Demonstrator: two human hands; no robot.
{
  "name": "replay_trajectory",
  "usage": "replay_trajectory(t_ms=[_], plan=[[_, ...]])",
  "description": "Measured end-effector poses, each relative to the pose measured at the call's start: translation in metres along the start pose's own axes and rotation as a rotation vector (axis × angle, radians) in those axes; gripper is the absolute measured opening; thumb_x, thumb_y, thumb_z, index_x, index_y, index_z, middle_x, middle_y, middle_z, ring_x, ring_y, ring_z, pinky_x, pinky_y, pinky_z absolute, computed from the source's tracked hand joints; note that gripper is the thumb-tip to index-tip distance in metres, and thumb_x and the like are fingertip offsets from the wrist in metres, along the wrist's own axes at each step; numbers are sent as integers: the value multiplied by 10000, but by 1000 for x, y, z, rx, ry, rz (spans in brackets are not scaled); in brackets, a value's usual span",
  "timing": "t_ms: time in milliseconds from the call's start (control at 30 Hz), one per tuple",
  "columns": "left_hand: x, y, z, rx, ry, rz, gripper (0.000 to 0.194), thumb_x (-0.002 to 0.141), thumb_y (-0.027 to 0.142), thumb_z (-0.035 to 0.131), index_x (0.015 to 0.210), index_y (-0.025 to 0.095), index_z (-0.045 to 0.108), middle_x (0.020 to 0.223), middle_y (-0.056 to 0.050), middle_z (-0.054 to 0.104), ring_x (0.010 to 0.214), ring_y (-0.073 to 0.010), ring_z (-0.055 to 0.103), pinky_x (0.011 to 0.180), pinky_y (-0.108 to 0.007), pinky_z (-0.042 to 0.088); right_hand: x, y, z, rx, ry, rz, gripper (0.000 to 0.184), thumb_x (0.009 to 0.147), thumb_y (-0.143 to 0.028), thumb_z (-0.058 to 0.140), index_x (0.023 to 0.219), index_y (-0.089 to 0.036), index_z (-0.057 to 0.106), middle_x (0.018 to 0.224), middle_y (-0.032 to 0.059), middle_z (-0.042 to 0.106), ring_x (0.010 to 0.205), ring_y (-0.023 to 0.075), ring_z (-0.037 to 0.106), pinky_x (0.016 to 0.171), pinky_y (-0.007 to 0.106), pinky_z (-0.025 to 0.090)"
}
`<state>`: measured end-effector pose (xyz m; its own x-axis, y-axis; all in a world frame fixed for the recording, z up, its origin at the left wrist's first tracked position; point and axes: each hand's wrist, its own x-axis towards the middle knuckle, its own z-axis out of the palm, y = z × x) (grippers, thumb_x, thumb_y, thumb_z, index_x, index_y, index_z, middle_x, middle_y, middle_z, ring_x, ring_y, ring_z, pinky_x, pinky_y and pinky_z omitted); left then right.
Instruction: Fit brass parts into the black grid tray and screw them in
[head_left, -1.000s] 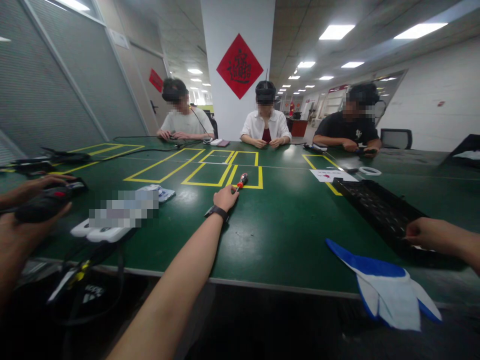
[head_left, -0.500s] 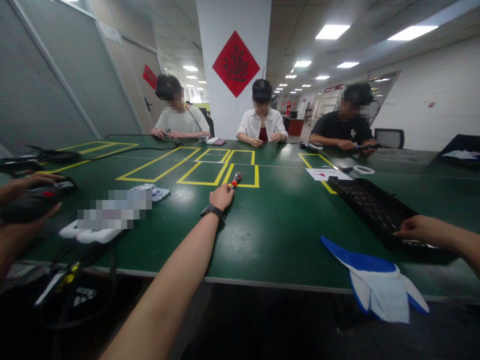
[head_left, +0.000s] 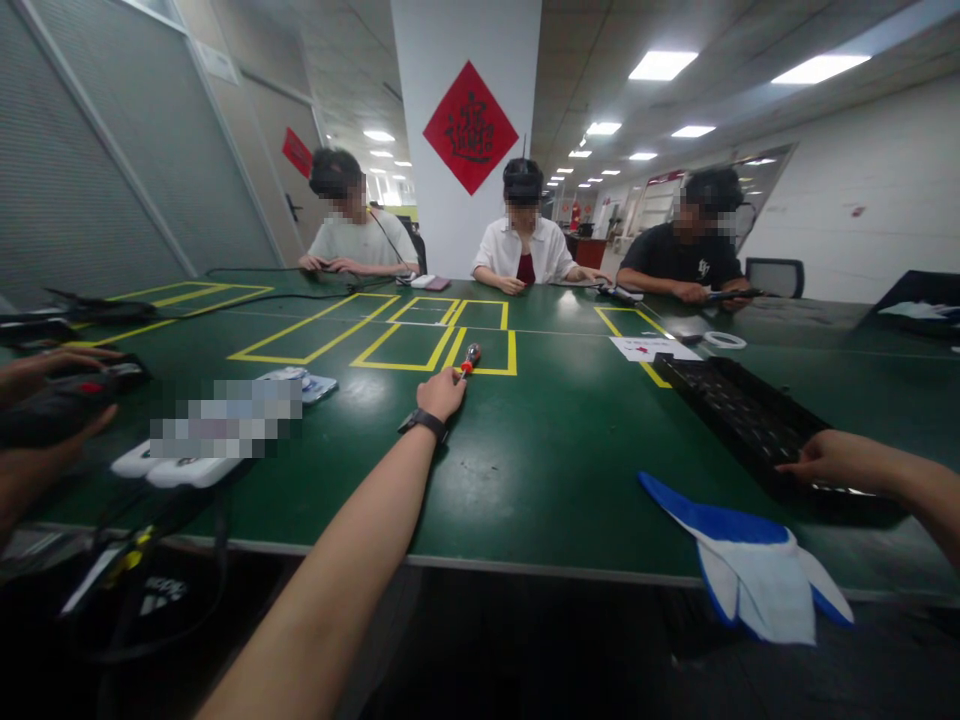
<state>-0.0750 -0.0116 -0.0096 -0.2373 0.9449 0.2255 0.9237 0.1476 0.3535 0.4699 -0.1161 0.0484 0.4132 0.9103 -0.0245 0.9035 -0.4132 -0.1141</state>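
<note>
My left hand (head_left: 442,393) stretches out over the green table, palm down, with a dark watch band on the wrist. Its fingers close round the metal shaft end of a screwdriver (head_left: 470,358). The red and clear handle points away from me, inside a yellow taped rectangle (head_left: 516,345). My fingertips are partly hidden behind the hand. No right hand of mine shows. At the right, another person's hand (head_left: 832,462) rests on the near end of a long black tray-like case (head_left: 739,400).
Left of my arm lie white power strips (head_left: 199,470), partly blurred, with cables below. Another person's hands (head_left: 94,425) hold a dark device at the left edge. A blue and white glove (head_left: 750,560) hangs over the table's front edge. Three people sit opposite.
The person in the white shirt opposite has reached one hand out towards the objects at the right. My left hand and the screwdriver have barely moved.
</note>
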Motion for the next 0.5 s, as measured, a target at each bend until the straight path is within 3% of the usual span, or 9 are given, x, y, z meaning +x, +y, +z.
replay_trajectory(t_ms=[33, 100, 300, 500], plan=[[0, 0, 0, 0, -2, -1, 307, 835, 446, 413, 992, 243, 581, 1036, -68, 663, 986, -235, 596, 828, -342, 417, -1, -3, -3, -37, -172, -16, 303, 603, -367, 735, 432, -164, 589, 560, 91, 611, 510, 183, 567, 526, 304, 380], [-1, 1, -1, -1, -7, -5, 309, 836, 447, 414, 998, 243, 581, 1044, -68, 661, 990, -234, 595, 834, -342, 417, -1, -6, -8, -91, -366, -28, 306, 672, -390, 679, 485, -154, 623, 657, 123, 643, 580, 198, 590, 567, 316, 381], [-1, 1, -2, -5, -10, -3, 307, 835, 446, 417, 1002, 247, 581, 1030, -67, 665, 987, -234, 594, 845, -352, 416, 3, -5, -14, -79, -394, -3, 242, 673, -353, 676, 569, -135, 658, 731, 130, 648, 575, 150, 565, 553, 283, 371], [0, -1, 0, -6, 1, 11, 313, 831, 457, 408, 991, 248, 577, 1003, -70, 668, 968, -243, 601, 825, -364, 423, -1, -6, -17, -136, -357, -41, 158, 695, -279, 637, 612, -149, 675, 749, 122, 658, 676, 193, 619, 609, 294, 418]])
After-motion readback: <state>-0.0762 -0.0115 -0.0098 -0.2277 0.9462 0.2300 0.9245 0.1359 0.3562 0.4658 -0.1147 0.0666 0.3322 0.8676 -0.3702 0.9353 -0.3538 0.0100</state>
